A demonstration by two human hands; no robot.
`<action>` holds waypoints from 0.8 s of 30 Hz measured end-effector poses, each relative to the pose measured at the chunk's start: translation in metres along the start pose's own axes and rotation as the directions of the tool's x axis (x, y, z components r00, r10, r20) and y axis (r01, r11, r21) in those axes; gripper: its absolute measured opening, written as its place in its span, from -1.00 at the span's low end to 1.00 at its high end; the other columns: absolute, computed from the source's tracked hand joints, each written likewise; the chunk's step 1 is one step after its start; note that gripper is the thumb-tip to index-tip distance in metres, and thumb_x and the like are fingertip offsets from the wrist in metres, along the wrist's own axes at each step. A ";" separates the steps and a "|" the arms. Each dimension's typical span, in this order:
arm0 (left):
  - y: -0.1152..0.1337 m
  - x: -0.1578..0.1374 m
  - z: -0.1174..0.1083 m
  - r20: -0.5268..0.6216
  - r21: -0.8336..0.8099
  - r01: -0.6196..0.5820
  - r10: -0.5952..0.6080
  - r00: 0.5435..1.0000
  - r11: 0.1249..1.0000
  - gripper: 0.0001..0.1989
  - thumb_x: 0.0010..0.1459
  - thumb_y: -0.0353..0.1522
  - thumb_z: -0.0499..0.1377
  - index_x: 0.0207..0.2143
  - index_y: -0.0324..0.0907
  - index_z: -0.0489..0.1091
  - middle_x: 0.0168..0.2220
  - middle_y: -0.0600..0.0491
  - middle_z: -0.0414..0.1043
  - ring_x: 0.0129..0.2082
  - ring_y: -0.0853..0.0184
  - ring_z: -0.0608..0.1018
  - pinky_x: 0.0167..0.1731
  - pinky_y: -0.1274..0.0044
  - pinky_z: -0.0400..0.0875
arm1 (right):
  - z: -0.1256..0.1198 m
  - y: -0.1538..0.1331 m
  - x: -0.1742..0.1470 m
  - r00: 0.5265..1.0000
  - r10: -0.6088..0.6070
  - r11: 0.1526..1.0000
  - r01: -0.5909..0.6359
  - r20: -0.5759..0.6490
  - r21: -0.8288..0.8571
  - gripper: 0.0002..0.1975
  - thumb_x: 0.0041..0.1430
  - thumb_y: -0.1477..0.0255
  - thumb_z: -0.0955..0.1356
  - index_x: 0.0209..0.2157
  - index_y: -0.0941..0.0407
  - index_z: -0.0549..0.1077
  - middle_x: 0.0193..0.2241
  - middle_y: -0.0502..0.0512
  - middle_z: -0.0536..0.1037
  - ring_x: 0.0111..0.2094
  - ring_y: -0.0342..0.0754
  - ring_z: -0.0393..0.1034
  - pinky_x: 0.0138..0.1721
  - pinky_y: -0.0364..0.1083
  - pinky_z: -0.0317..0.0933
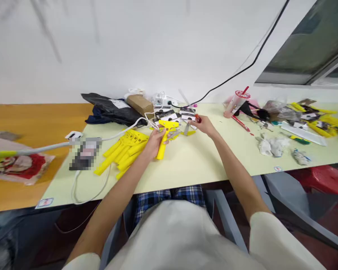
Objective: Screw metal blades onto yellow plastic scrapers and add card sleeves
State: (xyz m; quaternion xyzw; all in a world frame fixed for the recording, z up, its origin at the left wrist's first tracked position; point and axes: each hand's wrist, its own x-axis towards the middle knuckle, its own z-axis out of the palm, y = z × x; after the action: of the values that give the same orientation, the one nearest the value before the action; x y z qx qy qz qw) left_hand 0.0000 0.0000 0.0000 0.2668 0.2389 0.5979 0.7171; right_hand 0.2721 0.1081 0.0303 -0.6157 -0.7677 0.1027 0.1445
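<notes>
My left hand [154, 143] is closed around a yellow scraper [161, 147], its wide T-shaped head pointing away from me. Just to the right, my right hand [204, 125] pinches a small red-and-black tool [197, 119]; its kind is hard to make out. A blurred thin grey strip [186, 98] rises just beyond those fingers. Between the hands lie loose metal blades [186, 129] and small yellow parts [174, 137]. A pile of yellow scraper handles [124, 150] is left of my left hand. White-and-black packets [169, 117] lie behind the scraper.
A white cable [121, 135] crosses the table [191, 165] near my left hand. A phone-like dark object [86, 153] lies at left. Behind are a black bag [115, 110] and cardboard box [141, 104]. A cup with straw [236, 103] and more yellow scrapers [323, 125] are at right.
</notes>
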 end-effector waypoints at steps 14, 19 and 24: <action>0.001 -0.006 0.007 0.055 0.052 0.049 -0.052 0.997 0.997 -0.47 0.08 -0.36 0.52 -0.05 -0.07 0.29 -0.13 0.08 0.42 -0.37 0.45 0.53 -0.62 0.70 0.21 | 0.016 -0.024 0.042 0.978 0.126 0.989 -0.136 0.165 0.050 -0.62 0.06 0.32 0.62 -0.35 0.10 0.38 -0.29 0.15 0.62 -0.28 0.04 0.50 -0.32 -0.09 0.32; 0.001 -0.008 0.008 0.036 0.044 0.065 -0.067 0.997 0.997 -0.48 0.09 -0.37 0.51 -0.05 -0.07 0.28 -0.13 0.07 0.43 -0.37 0.44 0.53 -0.62 0.69 0.21 | -0.033 -0.032 0.044 0.989 0.021 0.949 -0.065 0.145 0.310 -0.67 0.19 0.39 0.55 -0.41 0.08 0.32 -0.45 0.02 0.56 -0.43 -0.08 0.47 -0.41 -0.15 0.35; 0.001 -0.008 0.010 0.012 0.054 0.084 -0.084 0.996 0.995 -0.47 0.09 -0.37 0.51 -0.04 -0.06 0.27 -0.15 0.07 0.44 -0.38 0.42 0.54 -0.63 0.69 0.21 | -0.075 -0.054 0.049 0.978 -0.175 0.800 0.077 0.110 0.595 -0.58 0.08 0.41 0.61 -0.46 0.06 0.28 -0.46 0.03 0.54 -0.34 -0.03 0.53 -0.40 -0.13 0.39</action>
State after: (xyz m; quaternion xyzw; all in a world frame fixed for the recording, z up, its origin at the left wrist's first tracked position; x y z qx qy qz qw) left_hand 0.0039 -0.0085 0.0082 0.2796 0.2607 0.5588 0.7360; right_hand 0.2393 0.1420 0.1234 -0.4781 -0.7467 0.3737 0.2724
